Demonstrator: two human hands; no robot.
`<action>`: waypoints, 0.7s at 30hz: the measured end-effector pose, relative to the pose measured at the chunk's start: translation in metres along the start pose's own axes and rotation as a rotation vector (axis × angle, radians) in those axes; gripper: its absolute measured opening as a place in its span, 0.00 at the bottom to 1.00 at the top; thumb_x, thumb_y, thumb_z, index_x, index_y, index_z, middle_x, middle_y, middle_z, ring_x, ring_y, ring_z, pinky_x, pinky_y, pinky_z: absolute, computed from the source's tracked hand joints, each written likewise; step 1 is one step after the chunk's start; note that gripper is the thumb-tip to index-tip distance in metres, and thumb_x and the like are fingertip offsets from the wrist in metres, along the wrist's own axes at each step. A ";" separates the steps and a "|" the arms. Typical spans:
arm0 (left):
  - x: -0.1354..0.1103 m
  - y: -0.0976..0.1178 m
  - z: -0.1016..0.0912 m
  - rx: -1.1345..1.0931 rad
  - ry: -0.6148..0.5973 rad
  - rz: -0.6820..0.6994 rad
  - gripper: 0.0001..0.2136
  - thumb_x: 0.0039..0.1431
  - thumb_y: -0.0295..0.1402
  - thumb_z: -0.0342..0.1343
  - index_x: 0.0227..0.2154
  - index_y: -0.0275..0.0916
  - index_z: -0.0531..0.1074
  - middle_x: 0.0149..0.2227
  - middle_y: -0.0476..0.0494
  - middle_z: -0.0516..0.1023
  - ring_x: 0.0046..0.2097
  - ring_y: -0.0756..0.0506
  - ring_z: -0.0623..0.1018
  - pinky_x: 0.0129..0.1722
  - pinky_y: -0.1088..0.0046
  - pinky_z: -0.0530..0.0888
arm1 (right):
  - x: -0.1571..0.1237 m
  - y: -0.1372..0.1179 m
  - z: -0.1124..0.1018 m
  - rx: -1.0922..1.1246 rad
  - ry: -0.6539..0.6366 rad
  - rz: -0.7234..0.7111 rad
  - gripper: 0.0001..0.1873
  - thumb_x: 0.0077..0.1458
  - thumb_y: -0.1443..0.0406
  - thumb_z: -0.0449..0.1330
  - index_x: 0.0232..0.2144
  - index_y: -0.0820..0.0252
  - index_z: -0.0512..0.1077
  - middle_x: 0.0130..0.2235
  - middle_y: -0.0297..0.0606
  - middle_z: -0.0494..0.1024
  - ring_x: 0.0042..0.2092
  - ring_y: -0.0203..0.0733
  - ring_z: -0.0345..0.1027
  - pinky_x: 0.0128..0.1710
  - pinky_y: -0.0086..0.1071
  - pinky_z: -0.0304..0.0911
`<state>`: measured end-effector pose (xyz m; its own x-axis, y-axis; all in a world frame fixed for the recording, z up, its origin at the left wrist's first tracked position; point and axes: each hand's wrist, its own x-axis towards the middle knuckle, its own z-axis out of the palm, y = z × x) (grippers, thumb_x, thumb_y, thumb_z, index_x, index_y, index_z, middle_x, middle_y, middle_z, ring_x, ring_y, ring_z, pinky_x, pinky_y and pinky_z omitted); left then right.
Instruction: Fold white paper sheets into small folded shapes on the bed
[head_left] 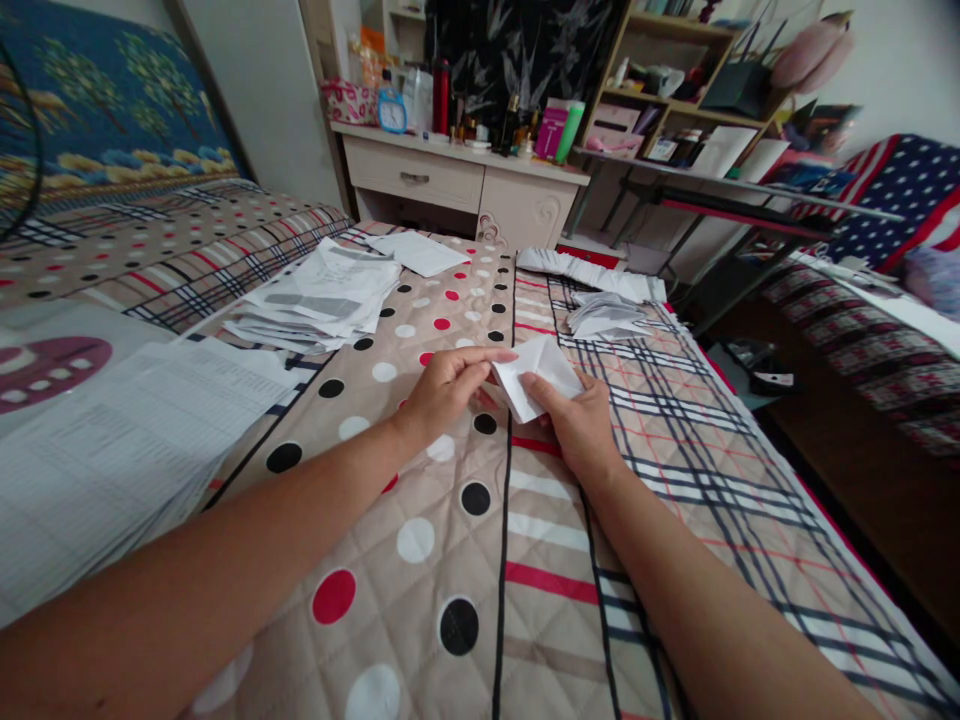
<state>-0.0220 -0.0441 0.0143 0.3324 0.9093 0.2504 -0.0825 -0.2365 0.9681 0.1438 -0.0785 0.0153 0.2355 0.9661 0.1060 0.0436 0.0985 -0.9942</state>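
A small folded piece of white paper (541, 372) is held just above the quilted bed cover (450, 520). My left hand (444, 388) pinches the paper's left corner with thumb and fingers closed. Gripping the lower right side from underneath is my right hand (579, 425), thumb on top. The paper is creased into a pointed, partly folded shape.
A loose stack of white sheets (322, 295) lies at the back left, and a small pile of folded papers (606, 316) at the back right. Printed sheets (112, 440) lie at the left. A cluttered dresser (457, 175) and shelves (675, 90) stand beyond the bed.
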 end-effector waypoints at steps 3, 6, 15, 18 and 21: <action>0.000 -0.001 -0.001 -0.011 -0.005 0.009 0.16 0.58 0.35 0.55 0.44 0.32 0.78 0.35 0.41 0.82 0.32 0.47 0.80 0.30 0.74 0.77 | 0.000 0.000 0.000 -0.021 0.006 -0.007 0.15 0.41 0.58 0.70 0.26 0.64 0.74 0.21 0.32 0.73 0.20 0.31 0.60 0.19 0.26 0.55; 0.002 -0.004 0.000 0.013 0.026 -0.004 0.17 0.52 0.36 0.63 0.43 0.33 0.78 0.34 0.42 0.83 0.30 0.48 0.80 0.30 0.74 0.78 | 0.000 0.002 -0.001 -0.044 -0.007 -0.026 0.15 0.42 0.57 0.70 0.24 0.63 0.72 0.18 0.29 0.70 0.19 0.30 0.56 0.18 0.26 0.54; 0.005 -0.005 0.000 0.085 0.060 0.039 0.11 0.53 0.32 0.62 0.39 0.37 0.80 0.37 0.43 0.83 0.26 0.51 0.79 0.27 0.77 0.79 | 0.001 0.003 0.000 -0.011 -0.040 -0.019 0.16 0.42 0.56 0.69 0.23 0.62 0.72 0.18 0.30 0.70 0.18 0.31 0.57 0.17 0.26 0.51; 0.005 -0.003 0.000 0.099 0.054 0.043 0.10 0.55 0.33 0.60 0.39 0.36 0.80 0.35 0.44 0.83 0.25 0.52 0.79 0.26 0.77 0.78 | 0.000 0.004 -0.001 -0.022 -0.053 -0.025 0.17 0.43 0.55 0.69 0.23 0.62 0.71 0.19 0.31 0.70 0.19 0.31 0.57 0.17 0.26 0.50; 0.004 -0.002 0.000 0.107 0.061 0.062 0.10 0.57 0.32 0.57 0.38 0.36 0.80 0.33 0.46 0.82 0.25 0.52 0.78 0.25 0.78 0.78 | -0.001 0.003 -0.001 -0.022 -0.086 -0.027 0.17 0.43 0.54 0.69 0.23 0.62 0.72 0.19 0.31 0.70 0.18 0.31 0.56 0.16 0.26 0.50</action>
<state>-0.0210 -0.0398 0.0130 0.2716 0.9103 0.3124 0.0002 -0.3247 0.9458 0.1447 -0.0793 0.0127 0.1496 0.9802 0.1298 0.0703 0.1204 -0.9902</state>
